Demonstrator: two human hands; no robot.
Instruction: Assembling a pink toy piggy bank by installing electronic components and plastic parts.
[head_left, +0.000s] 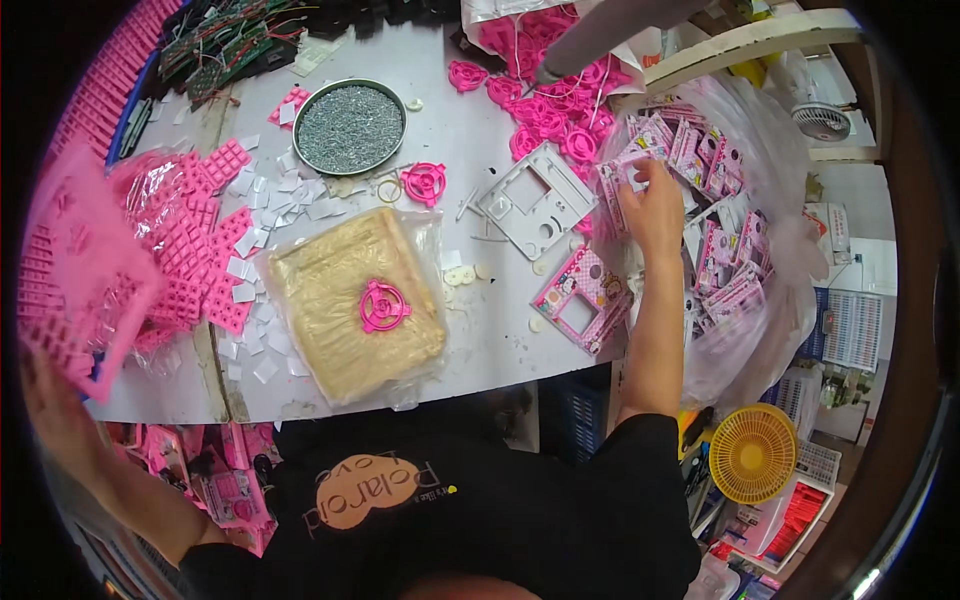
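At the far left, my left hand (55, 405) is closed at the lower edge of a large pink plastic casing (95, 270), which tilts up beside the pink keypad sheets (185, 245). The picture's dark rim partly hides its fingers. My right hand (655, 205) reaches to the mouth of a clear plastic bag (790, 190), its fingers curled on a pink printed panel (612, 190). More printed panels (715, 160) fill the bag. Left of that hand lies a white plastic housing (537, 203), with a stack of printed panels (583, 300) just below it.
A round tin of small screws (350, 126) stands at the back. A wrapped tan block (350, 340) bears a pink ring part (384, 305). Pink ring parts (545, 115) spill from a white bag. Circuit boards (225, 45) lie back left; a yellow basket (753, 453) sits lower right.
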